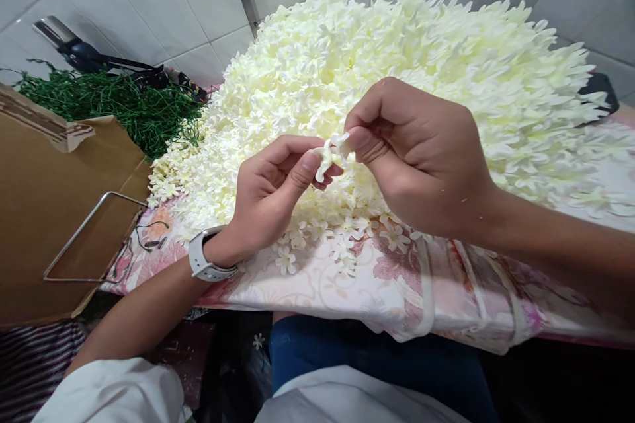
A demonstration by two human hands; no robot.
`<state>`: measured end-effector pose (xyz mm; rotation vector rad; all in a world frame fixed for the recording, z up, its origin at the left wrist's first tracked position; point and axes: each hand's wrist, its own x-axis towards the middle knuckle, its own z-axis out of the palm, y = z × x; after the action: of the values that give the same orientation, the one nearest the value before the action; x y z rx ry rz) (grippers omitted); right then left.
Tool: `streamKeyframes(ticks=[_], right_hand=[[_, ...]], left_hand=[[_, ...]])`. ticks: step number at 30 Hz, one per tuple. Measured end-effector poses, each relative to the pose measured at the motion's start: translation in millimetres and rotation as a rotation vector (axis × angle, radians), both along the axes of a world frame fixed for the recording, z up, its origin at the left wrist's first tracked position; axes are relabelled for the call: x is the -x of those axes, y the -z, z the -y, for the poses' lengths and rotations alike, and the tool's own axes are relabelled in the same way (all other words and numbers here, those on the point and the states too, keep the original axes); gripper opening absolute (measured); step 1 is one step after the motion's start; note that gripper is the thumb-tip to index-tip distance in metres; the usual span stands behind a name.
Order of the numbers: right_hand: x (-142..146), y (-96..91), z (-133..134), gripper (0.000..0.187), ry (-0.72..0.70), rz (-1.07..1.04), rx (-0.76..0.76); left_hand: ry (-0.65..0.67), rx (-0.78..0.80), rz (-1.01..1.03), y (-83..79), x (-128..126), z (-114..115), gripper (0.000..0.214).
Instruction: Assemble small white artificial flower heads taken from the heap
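Small white artificial flowers [325, 160] are pinched between my two hands, above the front of a big heap of pale blossoms [317, 73]. My left hand [278, 185], with a white watch [208, 254] on its wrist, grips one between thumb and fingers. From the right, my right hand [421, 152] pinches the petals of a white flower [340, 143] between thumb and curled forefinger. The petals in both hands touch or overlap, so I cannot tell whether they are one flower or two.
A cardboard box [64, 211] stands at the left, with a bent metal wire frame [74, 238] against it. Green plastic stems [114, 106] lie behind it. Loose blossoms [285, 260] are scattered near the front of the flowered tablecloth [317, 287]. A tiled wall [133, 0] closes off the back.
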<state>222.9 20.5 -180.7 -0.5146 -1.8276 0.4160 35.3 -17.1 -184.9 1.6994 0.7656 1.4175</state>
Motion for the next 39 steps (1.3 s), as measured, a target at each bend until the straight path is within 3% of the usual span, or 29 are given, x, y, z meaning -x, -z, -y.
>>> streamKeyframes(ticks=[7,11,18,20,23,25,28,35,39], right_hand=[[-1,1.2,-1,0.023,0.011,0.038,-0.006],[-1,-0.2,0,0.021,0.036,0.071,-0.061],[3,1.8,2,0.020,0.115,0.151,-0.268],[3,5.1,2,0.019,0.134,0.187,-0.395],[3,9.8,0,0.021,0.208,0.265,-0.594],[3,11.1,0,0.025,0.250,0.317,-0.649],[1,9.6,0,0.026,0.247,0.352,-0.661],[0,5.3,0,0.019,0.242,0.319,-0.591],[0,5.0,-2,0.018,0.234,0.287,-0.592]], left_hand=[[-0.103,-0.135,0.072,1.2,2,-1,0.012],[-0.076,-0.086,0.074,-1.7,3,1,0.013],[-0.083,0.085,0.121,-2.8,-1,2,0.012],[-0.089,0.118,0.104,-2.3,-2,4,0.011],[-0.110,0.102,0.056,-2.2,-3,7,0.013],[-0.157,0.043,-0.002,-3.1,-4,8,0.012],[-0.199,-0.012,-0.059,-4.3,-3,10,0.009],[-0.041,0.114,0.081,-1.7,-1,6,0.019],[-0.056,0.134,0.030,-5.8,-2,6,0.021]])
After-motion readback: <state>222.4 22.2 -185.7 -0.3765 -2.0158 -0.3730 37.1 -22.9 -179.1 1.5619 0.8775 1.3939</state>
